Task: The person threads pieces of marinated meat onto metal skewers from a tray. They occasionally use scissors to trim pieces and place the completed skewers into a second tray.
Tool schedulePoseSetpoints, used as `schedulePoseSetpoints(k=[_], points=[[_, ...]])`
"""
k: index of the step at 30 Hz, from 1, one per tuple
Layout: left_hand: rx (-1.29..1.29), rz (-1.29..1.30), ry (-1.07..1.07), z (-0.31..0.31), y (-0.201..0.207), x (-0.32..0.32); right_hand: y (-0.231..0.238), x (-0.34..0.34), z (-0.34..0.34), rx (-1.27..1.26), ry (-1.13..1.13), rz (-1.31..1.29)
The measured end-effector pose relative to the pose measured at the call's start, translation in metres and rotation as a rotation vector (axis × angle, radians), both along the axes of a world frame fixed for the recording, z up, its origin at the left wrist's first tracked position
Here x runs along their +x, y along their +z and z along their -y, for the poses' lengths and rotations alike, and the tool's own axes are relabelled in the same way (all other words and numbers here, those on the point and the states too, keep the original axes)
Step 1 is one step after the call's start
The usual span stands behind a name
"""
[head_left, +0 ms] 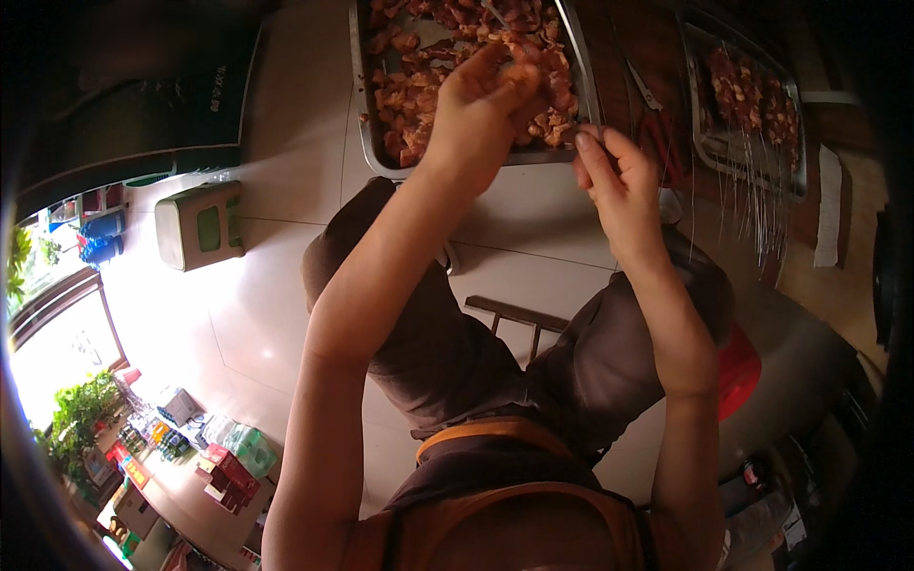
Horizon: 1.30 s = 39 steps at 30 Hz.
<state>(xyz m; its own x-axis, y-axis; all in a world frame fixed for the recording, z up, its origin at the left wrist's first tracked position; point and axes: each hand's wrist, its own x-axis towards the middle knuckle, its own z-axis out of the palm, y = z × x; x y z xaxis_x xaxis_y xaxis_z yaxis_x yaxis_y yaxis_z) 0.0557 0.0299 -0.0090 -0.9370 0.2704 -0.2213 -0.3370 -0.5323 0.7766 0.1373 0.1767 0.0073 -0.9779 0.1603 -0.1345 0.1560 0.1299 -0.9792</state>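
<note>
A large metal tray (365,143) filled with raw meat pieces (405,105) lies at the top centre. Over its near part, my left hand (481,109) has its fingers closed around a piece of meat (522,78). At the tray's near right corner, my right hand (621,171) is closed, thumb and forefinger pinched together. Whatever thin thing the pinch may hold is too fine to make out. Farther right, a smaller metal tray (703,152) carries meat threaded on thin metal skewers (762,205), their bare ends sticking out toward me.
Between the trays lie scissors (645,88) with red handles. A white strip (828,205) is right of the skewers. Below my hands are my knees and a dark wooden frame piece (514,312). A beige box-like bin (198,226) stands left on the tiled floor; a red object (738,374) is beside my right knee.
</note>
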Motion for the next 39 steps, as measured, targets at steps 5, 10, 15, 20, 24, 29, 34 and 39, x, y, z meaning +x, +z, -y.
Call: schedulePoseSetpoints(k=[5,10,15,20,24,29,34,39], points=[[-0.015,-0.1,0.112,0.056,-0.005,-0.053,-0.003,0.002,-0.013,-0.022,-0.052,0.061],[-0.533,-0.262,0.228,0.084,0.015,-0.065,-0.009,0.005,-0.037,-0.121,-0.105,0.106],[-1.223,-0.66,0.018,0.077,-0.003,-0.065,-0.008,0.009,-0.041,-0.12,-0.105,0.146],[-1.461,-0.958,-0.063,0.054,-0.04,-0.065,-0.006,0.008,-0.034,-0.097,-0.089,0.146],[-1.499,-1.056,-0.099,0.048,-0.042,-0.07,-0.001,0.008,-0.034,-0.065,-0.065,0.142],[-0.736,-0.435,-0.215,0.059,-0.012,-0.077,0.0,0.01,-0.037,-0.089,-0.07,0.124],[-0.14,-0.125,-0.185,0.068,0.017,-0.071,-0.001,0.016,-0.037,-0.04,-0.026,0.086],[-0.203,-0.128,-0.146,0.064,0.026,-0.068,-0.005,0.02,-0.03,0.122,0.041,-0.015]])
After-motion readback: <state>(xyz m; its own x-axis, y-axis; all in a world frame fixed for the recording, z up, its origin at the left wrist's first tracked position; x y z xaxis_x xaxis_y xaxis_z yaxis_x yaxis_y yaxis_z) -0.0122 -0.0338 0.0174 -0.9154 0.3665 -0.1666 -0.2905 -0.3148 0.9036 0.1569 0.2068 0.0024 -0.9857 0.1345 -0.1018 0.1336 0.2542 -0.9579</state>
